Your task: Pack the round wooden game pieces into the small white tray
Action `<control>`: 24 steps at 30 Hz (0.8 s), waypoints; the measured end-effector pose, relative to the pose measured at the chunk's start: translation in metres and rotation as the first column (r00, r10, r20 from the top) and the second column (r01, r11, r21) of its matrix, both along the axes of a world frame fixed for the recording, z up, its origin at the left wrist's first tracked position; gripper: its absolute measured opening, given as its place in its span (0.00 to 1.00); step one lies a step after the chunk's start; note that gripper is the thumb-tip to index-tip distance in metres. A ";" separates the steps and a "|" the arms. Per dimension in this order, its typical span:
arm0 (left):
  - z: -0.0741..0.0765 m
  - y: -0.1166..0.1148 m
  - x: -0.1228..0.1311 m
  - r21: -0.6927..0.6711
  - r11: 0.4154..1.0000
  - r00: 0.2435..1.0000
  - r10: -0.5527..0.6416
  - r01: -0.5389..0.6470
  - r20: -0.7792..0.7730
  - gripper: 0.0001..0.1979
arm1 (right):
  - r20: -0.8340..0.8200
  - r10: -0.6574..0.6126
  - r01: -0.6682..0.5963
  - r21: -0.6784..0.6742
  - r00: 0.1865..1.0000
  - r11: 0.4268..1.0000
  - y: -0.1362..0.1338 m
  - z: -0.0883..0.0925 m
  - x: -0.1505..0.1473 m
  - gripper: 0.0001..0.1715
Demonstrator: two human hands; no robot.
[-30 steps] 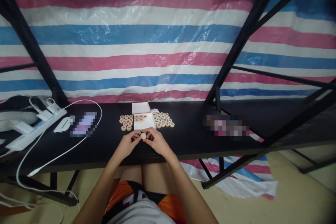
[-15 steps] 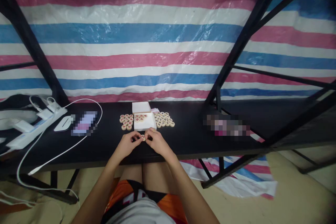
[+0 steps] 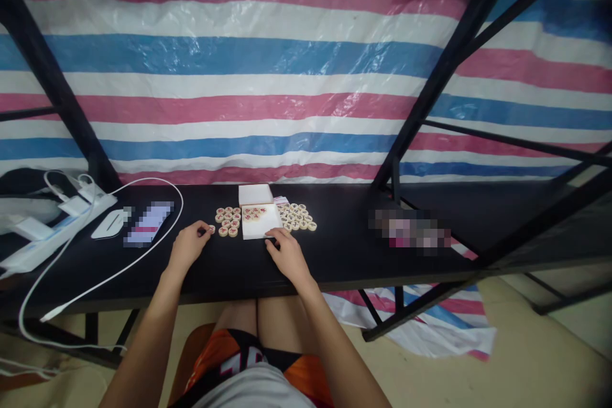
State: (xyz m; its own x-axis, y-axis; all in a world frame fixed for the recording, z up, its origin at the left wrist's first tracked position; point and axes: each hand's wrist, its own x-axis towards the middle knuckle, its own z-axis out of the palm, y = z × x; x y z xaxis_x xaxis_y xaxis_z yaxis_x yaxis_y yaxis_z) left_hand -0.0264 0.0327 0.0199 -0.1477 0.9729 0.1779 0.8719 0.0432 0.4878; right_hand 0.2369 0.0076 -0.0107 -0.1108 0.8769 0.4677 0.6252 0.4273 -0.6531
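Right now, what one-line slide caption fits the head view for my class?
Left hand at a red-marked disc, right hand at an open white box.

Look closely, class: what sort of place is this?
Probably a makeshift indoor workspace, perhaps in a dormitory; I can't be sure. A striped plastic sheet hangs behind a long black table, and a white power strip lies toward its left.
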 end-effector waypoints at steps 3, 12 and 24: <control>0.001 0.006 0.003 -0.013 0.999 0.994 -0.050 0.049 -0.095 0.11 | -0.040 0.014 -0.014 -0.002 0.999 1.000 0.001 0.000 0.001 0.12; 0.002 0.013 0.005 -0.014 0.975 0.957 -0.219 0.221 -0.191 0.14 | -0.094 0.038 -0.037 0.010 0.995 0.999 0.001 0.004 0.002 0.10; 0.034 0.040 0.105 -0.052 0.922 0.801 -0.360 0.383 -0.478 0.16 | -0.117 0.052 -0.054 -0.009 0.992 0.999 0.002 0.003 0.003 0.09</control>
